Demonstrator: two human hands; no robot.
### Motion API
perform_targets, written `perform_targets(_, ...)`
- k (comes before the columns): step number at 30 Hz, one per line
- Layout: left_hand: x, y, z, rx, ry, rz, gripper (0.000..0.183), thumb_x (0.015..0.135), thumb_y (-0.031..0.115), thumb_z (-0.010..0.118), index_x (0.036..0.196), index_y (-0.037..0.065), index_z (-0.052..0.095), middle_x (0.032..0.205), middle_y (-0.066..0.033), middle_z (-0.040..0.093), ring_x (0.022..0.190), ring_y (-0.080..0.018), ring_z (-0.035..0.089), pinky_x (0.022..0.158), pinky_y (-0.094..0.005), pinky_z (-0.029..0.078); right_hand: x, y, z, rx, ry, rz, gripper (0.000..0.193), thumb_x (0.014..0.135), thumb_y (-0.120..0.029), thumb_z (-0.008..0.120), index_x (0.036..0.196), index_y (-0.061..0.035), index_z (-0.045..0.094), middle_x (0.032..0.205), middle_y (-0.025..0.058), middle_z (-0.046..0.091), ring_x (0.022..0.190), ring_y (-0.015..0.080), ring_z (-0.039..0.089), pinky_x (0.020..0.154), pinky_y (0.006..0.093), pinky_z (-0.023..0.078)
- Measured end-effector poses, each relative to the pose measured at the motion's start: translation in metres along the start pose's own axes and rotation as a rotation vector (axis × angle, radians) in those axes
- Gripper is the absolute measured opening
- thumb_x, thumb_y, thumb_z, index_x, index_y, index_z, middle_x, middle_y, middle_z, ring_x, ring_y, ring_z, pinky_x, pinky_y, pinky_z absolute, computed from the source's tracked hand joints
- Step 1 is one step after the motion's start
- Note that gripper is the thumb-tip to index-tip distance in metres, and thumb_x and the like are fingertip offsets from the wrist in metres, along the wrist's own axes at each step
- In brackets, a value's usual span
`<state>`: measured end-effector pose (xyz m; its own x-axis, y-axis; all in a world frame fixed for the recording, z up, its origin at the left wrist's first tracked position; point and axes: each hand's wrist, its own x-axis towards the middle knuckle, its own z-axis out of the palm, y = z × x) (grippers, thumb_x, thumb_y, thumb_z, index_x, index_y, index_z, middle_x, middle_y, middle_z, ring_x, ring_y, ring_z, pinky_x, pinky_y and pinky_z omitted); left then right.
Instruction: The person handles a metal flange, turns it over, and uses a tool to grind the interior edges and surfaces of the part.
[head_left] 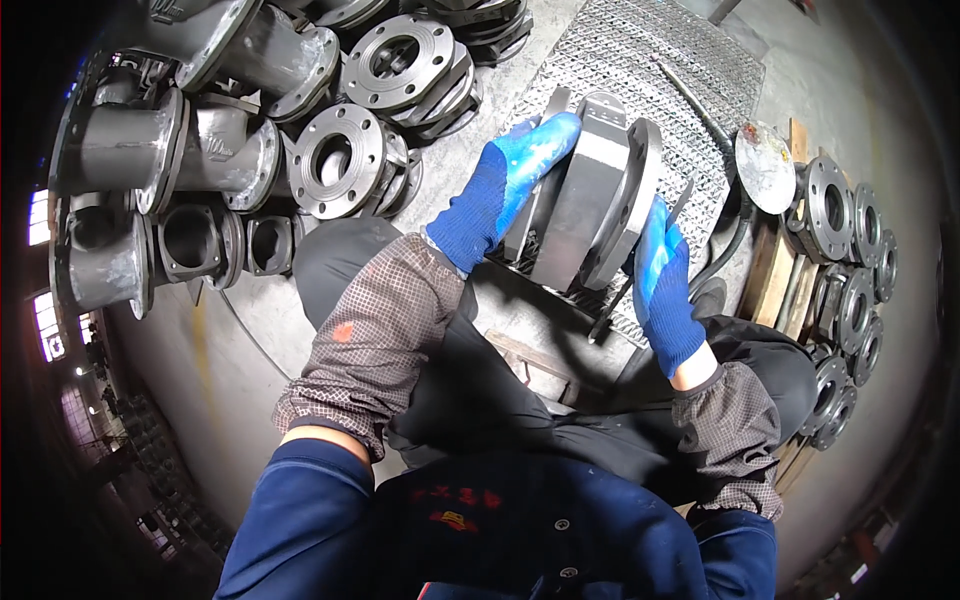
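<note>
A grey flanged metal casting (pixel 588 190), likely a valve body, stands tilted over a bright, tread-patterned metal plate (pixel 640 60). My left hand (pixel 530 165), in a blue coated glove, grips its left flange with the fingers partly hidden behind it. Close against the round right flange is my right hand (pixel 660 275), gloved alike. A thin dark bar, file-like with a pointed end (pixel 684 198), shows on both sides of this hand and appears to be held in it. How the right fingers wrap is partly hidden.
Several grey flanged pipe castings (pixel 125 150) are stacked at the left, with flanged valve bodies (pixel 400 62) beside them. A pale round disc (pixel 765 167) and a dark hose (pixel 690 95) lie right of the plate. More flanged castings (pixel 830 195) rest on wooden planks (pixel 765 265) at far right.
</note>
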<state>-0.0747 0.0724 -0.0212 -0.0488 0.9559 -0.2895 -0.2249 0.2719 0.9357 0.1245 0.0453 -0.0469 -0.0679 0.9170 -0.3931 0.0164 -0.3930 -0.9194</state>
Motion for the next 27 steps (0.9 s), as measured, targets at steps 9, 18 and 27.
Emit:
perform_targets(9,0.006,0.008,0.015,0.061,-0.087,-0.174,0.044,0.096,0.032,0.049,0.124,-0.002,0.054,0.119,-0.0097,0.058,0.110,-0.0149,0.054,0.095,-0.0278,0.043,0.055,-0.078,-0.066,-0.474,-0.116,-0.035,0.061,0.094,-0.050,0.046,0.133,-0.0032,0.045,0.101,0.0105,0.062,0.064,0.0106,0.056,0.056,0.0241,0.047)
perform_targets(18,0.005,0.010,0.011,-0.020,-0.245,-0.028,0.043,0.097,0.031,0.047,0.123,-0.003,0.053,0.119,-0.0083,0.058,0.108,-0.0143,0.056,0.095,-0.0278,0.043,0.106,-0.082,-0.067,-0.744,-0.223,-0.494,0.032,0.088,-0.015,0.061,0.120,-0.0104,0.061,0.093,0.0073,0.068,0.082,0.0104,0.062,0.077,0.0238,0.048)
perform_targets(27,-0.001,0.016,0.012,-0.019,-0.191,-0.112,0.039,0.095,0.023,0.048,0.122,-0.005,0.051,0.111,-0.0155,0.059,0.103,-0.0201,0.058,0.093,-0.0298,0.045,0.128,-0.086,-0.065,-1.062,-0.398,-0.781,0.033,0.085,-0.017,0.060,0.117,-0.0262,0.063,0.085,0.0108,0.065,0.069,0.0272,0.063,0.065,0.0342,0.052)
